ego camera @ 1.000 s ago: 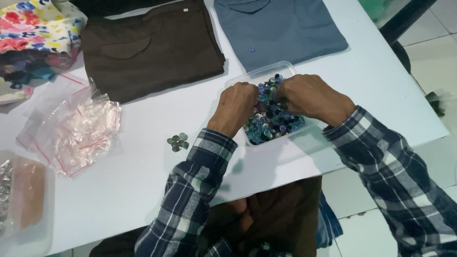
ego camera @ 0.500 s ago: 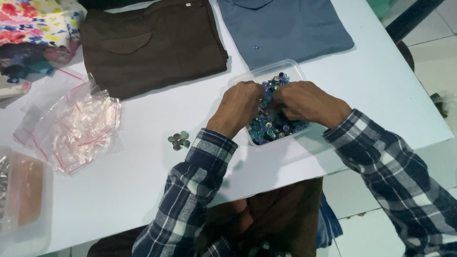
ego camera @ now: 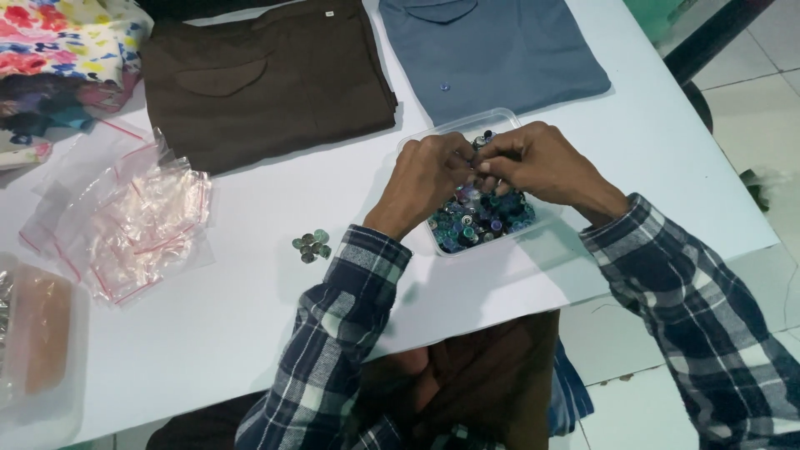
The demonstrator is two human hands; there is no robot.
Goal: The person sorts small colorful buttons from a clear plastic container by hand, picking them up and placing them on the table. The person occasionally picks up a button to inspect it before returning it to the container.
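A clear plastic box (ego camera: 493, 122) full of several mixed blue, green and dark buttons (ego camera: 479, 221) sits on the white table (ego camera: 250, 292). My left hand (ego camera: 425, 179) and my right hand (ego camera: 537, 162) hover together over the box, fingertips pinched and meeting above the buttons. They seem to pinch a small button between them, but it is too small to make out. A little pile of greenish buttons (ego camera: 312, 245) lies on the table left of my left forearm.
A folded brown garment (ego camera: 267, 75) and a folded blue-grey shirt (ego camera: 492, 50) lie at the back. Small clear zip bags (ego camera: 137, 221) are heaped at the left, beside floral cloth (ego camera: 58, 42) and a plastic container (ego camera: 37, 350). The table's edge runs close on the right.
Both hands have lifted slightly out of the buttons and drawn together, fingertips now meeting above the box.
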